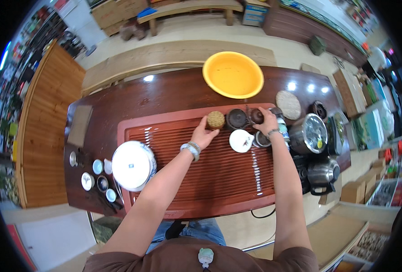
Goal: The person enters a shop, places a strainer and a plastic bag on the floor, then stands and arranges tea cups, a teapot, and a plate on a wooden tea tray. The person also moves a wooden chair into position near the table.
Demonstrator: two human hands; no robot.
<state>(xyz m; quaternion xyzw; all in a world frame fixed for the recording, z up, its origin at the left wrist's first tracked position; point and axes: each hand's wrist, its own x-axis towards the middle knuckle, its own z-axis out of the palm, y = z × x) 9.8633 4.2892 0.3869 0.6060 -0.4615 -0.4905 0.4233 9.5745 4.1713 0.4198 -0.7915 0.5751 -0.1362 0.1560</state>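
Note:
My left hand [204, 134] is at a small round tan-topped tea ornament or jar [216, 120], thumb and fingers around its left and lower side. My right hand [267, 124] reaches over a dark brown teapot [256, 116], its fingers touching the pot. Between the two stands a round dark lidded vessel [237, 119]. Below it lies a white spouted cup [241, 140], with a dark-filled cup [262, 139] to its right. All stand on the slatted reddish-brown tea tray [201, 170]. A white bowl [131, 166], upside down, rests at the tray's left.
A yellow basin [233, 74] sits behind the tray. At right are a round woven mat [288, 104], a steel pot with a glass lid [309, 133] and a steel kettle [323, 171]. Several small cups [98, 166] stand on the table at left. A person [377, 61] is far right.

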